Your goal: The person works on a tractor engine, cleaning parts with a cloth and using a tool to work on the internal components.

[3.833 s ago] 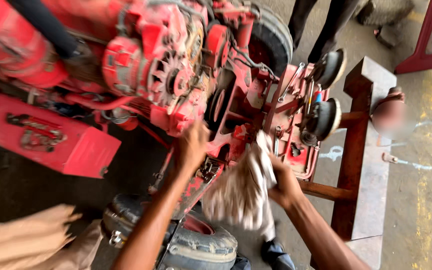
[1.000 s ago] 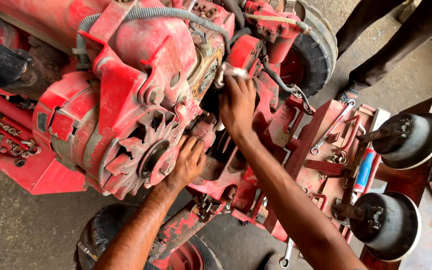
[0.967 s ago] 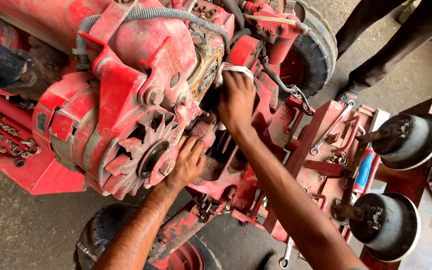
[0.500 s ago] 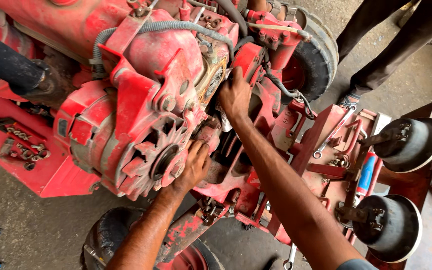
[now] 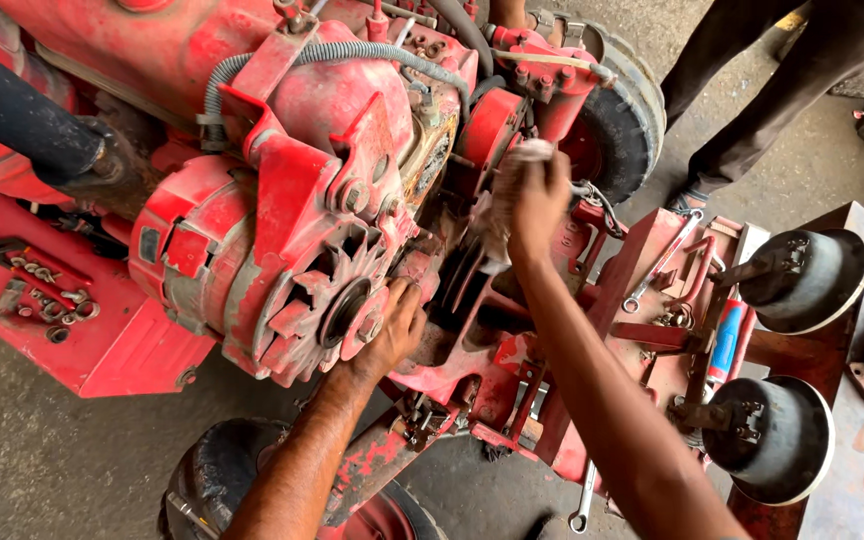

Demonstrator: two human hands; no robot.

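A red tractor engine [image 5: 332, 110] fills the view, with a red finned alternator [image 5: 282, 290] at its front. My left hand [image 5: 392, 335] rests against the alternator's lower right side, beside the pulley, fingers curled on the metal. My right hand [image 5: 534, 195] is raised higher, between the engine and the red front frame [image 5: 652, 250], closed on a dirty whitish rag [image 5: 512, 165] pressed to the parts there. The rag is mostly hidden by my fingers.
Spanners [image 5: 657, 265] and a blue-handled screwdriver [image 5: 725, 340] lie on the frame. Two black headlamps [image 5: 802, 280] stick out right. A red tray with tools [image 5: 52, 300] sits left. Front tyres [image 5: 622, 120] are ahead and below. Another person's legs [image 5: 752, 90] stand top right.
The view has drifted so the engine sits further right. My right hand has lifted slightly with the rag; my left hand stays by the alternator.
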